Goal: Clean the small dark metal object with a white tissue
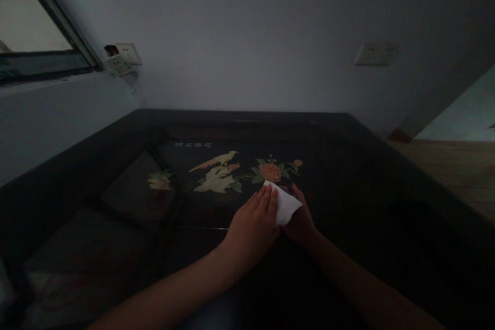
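Note:
Both my hands meet above the dark tabletop (328,165), just right of its middle. Bent over a white tissue or cloth (286,207), my left hand (253,219) presses it with its fingers together. My right hand (303,221) is closed around a small dark, thin-rimmed object (286,190) that looks like glasses. The white piece covers most of that object, and my right fingers are partly hidden behind it. Beyond the hands, the tabletop bears an inlaid orange flower (269,171) and a pale bird (218,160).
A grey wall (247,36) stands behind the table's far edge. It carries a socket plate (377,54) on the right and sockets (121,59) in the left corner. A window (34,15) is at upper left. Wooden floor (448,160) shows at right.

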A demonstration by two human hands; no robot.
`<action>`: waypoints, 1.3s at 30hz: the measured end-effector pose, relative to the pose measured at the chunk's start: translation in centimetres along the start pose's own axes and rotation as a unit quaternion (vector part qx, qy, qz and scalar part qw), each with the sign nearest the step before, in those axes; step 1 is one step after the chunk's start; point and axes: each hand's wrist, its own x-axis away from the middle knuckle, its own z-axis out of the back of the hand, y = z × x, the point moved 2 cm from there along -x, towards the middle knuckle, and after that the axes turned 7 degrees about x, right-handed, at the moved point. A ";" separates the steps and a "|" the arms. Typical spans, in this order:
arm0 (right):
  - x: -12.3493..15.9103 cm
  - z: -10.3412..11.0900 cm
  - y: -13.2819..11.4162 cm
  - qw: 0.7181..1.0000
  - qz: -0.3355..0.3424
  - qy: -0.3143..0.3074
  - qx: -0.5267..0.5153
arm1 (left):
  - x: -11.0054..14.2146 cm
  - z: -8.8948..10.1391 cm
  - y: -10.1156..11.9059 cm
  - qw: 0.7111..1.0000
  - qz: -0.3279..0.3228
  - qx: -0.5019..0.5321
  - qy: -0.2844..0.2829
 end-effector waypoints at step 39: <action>-0.5 1.0 -0.1 1.000 0.000 -0.001 -0.005 | 0.2 0.1 1.2 0.998 -0.061 0.006 -0.006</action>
